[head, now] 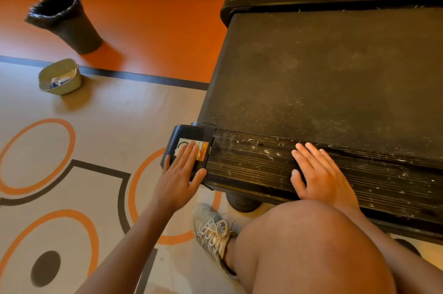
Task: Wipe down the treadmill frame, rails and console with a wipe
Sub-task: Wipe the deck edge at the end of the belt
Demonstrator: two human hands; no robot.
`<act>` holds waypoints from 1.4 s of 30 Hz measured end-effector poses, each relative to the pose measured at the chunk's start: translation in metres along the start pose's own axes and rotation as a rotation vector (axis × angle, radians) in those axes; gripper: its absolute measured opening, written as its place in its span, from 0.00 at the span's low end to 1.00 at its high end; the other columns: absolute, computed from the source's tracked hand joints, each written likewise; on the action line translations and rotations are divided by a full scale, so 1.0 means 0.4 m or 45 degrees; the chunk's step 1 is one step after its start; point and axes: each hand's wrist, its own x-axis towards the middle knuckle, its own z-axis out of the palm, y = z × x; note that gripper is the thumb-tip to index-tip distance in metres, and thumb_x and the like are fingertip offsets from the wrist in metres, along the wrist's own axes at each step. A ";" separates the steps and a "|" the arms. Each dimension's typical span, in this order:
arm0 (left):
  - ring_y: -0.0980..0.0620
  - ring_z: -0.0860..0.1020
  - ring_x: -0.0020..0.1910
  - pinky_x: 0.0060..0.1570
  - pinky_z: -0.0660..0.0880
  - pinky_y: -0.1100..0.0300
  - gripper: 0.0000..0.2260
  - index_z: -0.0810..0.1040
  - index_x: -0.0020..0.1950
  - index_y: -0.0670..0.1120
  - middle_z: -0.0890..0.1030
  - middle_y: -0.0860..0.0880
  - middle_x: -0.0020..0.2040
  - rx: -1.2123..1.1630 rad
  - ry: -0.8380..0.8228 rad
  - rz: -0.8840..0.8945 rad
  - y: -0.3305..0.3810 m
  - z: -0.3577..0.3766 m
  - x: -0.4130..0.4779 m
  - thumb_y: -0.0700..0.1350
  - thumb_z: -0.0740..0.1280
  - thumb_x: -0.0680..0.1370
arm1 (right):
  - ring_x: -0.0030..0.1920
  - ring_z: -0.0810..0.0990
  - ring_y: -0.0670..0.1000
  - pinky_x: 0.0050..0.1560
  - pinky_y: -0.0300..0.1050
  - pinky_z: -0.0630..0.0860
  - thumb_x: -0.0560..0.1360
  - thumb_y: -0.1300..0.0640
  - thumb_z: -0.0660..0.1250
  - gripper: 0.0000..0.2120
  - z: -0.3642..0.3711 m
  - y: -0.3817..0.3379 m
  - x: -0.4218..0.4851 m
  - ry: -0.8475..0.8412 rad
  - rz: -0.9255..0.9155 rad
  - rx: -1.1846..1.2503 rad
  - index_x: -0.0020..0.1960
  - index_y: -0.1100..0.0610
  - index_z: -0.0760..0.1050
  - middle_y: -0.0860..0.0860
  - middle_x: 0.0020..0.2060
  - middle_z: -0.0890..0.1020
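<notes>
Wipe [198,155] lies pinned under the flat left hand [179,172] on the end cap [178,132]. Dusty rail [251,161] runs rightward from that grip, under the flat, empty right hand [318,173].

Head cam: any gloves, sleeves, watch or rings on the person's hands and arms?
No: the left hand and right hand are ungloved, no rings or watch visible. The left forearm shows no sleeve; the right forearm is mostly hidden behind the knee.
</notes>
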 end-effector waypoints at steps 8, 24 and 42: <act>0.54 0.38 0.80 0.77 0.34 0.48 0.32 0.39 0.83 0.55 0.39 0.56 0.82 -0.002 0.014 -0.014 0.020 0.001 0.065 0.67 0.42 0.83 | 0.75 0.70 0.59 0.74 0.62 0.68 0.82 0.47 0.51 0.28 -0.002 -0.002 -0.002 0.033 -0.010 0.015 0.72 0.62 0.74 0.59 0.72 0.75; 0.56 0.37 0.80 0.78 0.34 0.49 0.31 0.40 0.82 0.57 0.40 0.57 0.82 -0.055 0.017 0.039 0.036 0.006 0.055 0.67 0.41 0.82 | 0.75 0.70 0.58 0.74 0.62 0.69 0.82 0.46 0.50 0.29 -0.001 0.000 -0.001 0.017 0.003 0.020 0.73 0.61 0.75 0.58 0.72 0.75; 0.55 0.39 0.79 0.79 0.39 0.50 0.32 0.43 0.83 0.53 0.40 0.56 0.81 -0.056 -0.008 0.037 0.066 -0.002 0.128 0.66 0.43 0.83 | 0.75 0.71 0.59 0.73 0.63 0.70 0.82 0.46 0.50 0.29 -0.001 -0.005 -0.002 0.026 0.005 0.014 0.72 0.62 0.75 0.59 0.72 0.75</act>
